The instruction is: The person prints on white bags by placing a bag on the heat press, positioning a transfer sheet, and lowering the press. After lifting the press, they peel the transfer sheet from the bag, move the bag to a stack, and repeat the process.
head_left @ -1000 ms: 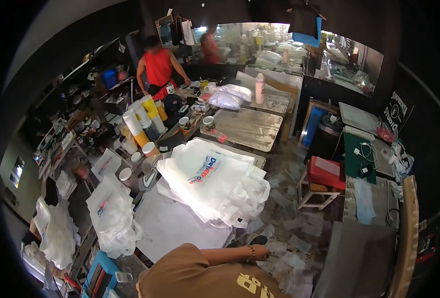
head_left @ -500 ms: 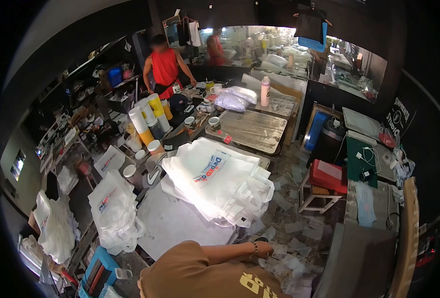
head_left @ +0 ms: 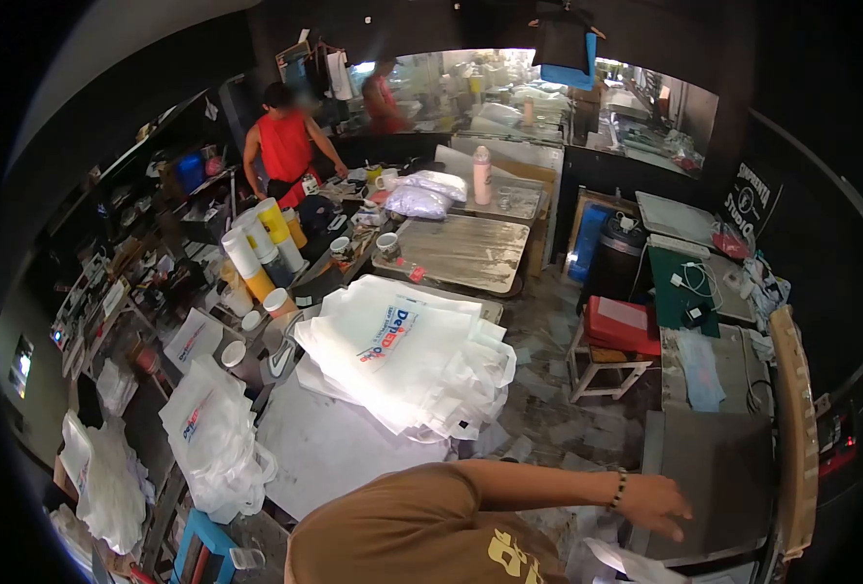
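Note:
My left hand [head_left: 655,506] reaches out to the right from a brown sleeve, with a beaded bracelet on the wrist. Its fingers are stretched and slightly apart, and nothing shows in them. Below it, at the bottom edge, lies a white sheet-like piece [head_left: 631,563], partly cut off. The hand appears in front of a dark flat board [head_left: 714,477]; contact cannot be told. My right hand is out of the frame. A pile of white printed bags [head_left: 402,355] lies on the light table [head_left: 344,457] to the left of my arm.
More white bags [head_left: 207,438] hang at the left. Ink tubs [head_left: 280,304] and rolls stand behind the pile. A red case [head_left: 621,326] sits on a wooden stool [head_left: 597,380]. A person in red [head_left: 287,146] stands at the back. Scraps litter the floor.
My left hand has swung right and away from the table, its fingers now showing. The view has turned slightly right. A white piece has come into sight at the bottom.

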`<state>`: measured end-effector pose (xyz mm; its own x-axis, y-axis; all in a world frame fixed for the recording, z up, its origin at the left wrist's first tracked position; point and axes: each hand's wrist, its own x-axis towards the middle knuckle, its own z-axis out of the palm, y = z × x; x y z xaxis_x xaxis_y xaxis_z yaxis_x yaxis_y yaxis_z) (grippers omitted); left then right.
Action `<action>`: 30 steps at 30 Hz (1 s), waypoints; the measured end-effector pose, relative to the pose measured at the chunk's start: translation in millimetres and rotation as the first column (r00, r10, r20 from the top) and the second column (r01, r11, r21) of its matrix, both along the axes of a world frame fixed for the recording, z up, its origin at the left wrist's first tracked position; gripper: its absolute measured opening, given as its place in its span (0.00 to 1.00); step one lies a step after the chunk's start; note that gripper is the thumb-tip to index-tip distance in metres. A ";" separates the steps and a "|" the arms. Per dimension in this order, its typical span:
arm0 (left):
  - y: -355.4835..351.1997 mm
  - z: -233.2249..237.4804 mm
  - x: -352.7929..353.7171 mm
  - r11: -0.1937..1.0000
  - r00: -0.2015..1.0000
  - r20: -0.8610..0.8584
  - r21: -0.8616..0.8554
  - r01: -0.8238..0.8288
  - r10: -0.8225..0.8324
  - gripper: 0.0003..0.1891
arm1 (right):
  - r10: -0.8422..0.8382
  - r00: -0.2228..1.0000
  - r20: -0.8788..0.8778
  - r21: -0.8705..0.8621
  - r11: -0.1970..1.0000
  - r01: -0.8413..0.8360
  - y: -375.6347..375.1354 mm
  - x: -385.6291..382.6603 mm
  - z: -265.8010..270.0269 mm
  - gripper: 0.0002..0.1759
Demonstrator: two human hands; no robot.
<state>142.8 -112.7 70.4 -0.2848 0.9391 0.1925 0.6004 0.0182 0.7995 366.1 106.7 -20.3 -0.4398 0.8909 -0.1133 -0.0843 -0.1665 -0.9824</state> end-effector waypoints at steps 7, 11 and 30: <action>40.0 -28.0 14.2 0.961 0.931 -0.339 -0.274 0.040 -0.136 0.27 | 0.398 0.886 -0.239 -0.005 0.912 -0.411 -77.7 -93.9 -29.1 0.11; 16.9 -39.9 17.4 0.946 0.905 -0.403 -0.217 -0.239 0.136 0.15 | 0.479 0.854 -0.202 0.023 0.874 -0.485 -88.1 -101.5 -50.8 0.10; -168.3 1.9 -90.3 0.930 0.932 -0.148 -0.120 -0.348 0.330 0.12 | 0.553 0.759 0.344 0.181 0.755 -0.631 48.6 -75.5 -59.7 0.32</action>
<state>52.5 -281.0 72.2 -0.5739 0.8104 0.1182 0.6314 0.3459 0.6940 290.6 155.3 -80.0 -0.8780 0.4692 -0.0945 0.1976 0.1754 -0.9645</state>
